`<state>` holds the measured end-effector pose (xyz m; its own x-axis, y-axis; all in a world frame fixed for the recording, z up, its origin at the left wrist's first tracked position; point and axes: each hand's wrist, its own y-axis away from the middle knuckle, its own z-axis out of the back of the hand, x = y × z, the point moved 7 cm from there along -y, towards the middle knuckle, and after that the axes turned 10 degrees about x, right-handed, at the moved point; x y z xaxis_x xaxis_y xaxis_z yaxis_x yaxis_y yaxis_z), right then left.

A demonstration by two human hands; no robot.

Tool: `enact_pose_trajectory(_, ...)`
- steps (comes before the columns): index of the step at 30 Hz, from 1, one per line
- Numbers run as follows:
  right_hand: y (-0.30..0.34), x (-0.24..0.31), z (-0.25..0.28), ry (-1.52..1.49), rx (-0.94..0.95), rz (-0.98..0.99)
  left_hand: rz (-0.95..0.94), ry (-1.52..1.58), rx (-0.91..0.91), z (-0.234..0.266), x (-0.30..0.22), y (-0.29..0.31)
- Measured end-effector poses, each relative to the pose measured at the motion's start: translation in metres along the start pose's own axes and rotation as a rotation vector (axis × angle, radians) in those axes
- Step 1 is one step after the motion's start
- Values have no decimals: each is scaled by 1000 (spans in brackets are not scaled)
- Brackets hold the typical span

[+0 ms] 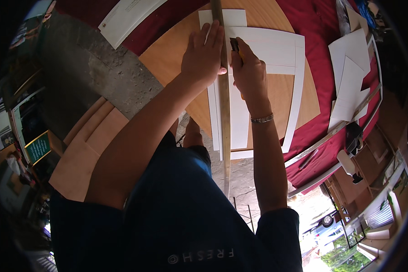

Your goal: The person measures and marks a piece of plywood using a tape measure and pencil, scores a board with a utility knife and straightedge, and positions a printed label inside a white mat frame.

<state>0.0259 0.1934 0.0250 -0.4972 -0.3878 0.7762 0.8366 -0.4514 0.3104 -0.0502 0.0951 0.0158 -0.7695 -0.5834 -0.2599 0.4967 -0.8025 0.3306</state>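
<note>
My left hand [202,56] lies with its fingers stretched out on a long, narrow wooden straightedge [225,113], pressing on it, its thumb at the right edge. Close to the right of it, my right hand [252,75] is wrapped round a yellow and black utility knife [235,44]. The knife's tip is near the straightedge; whether the blade touches cannot be made out. Under both is a white sheet of card [263,45] with thin pencil lines and a large rectangular opening. Plywood [281,97] shows through that opening and around the sheet.
A red cloth [319,86] covers the table around the plywood. White card offcuts [349,68] lie at the right, near a pen-like tool [308,159]. Another white sheet [129,20] sits at the upper left. Brown boards [93,140] stand left of my left arm, above a concrete floor [118,75].
</note>
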Motion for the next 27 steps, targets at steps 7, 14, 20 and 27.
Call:
enact_pose_trajectory(7,-5,-2,-8,89,56,-4,31,59,4,-1,0,-1)
enact_pose_trajectory(14,-4,11,-6,67,97,-74,37,-14,21,-3,0,-1)
enact_pose_trajectory(20,-4,6,-8,145,48,33,0,47,-26,0,0,0)
enact_pose_trajectory(27,-5,16,-5,198,37,30,6,47,-28,-1,1,0)
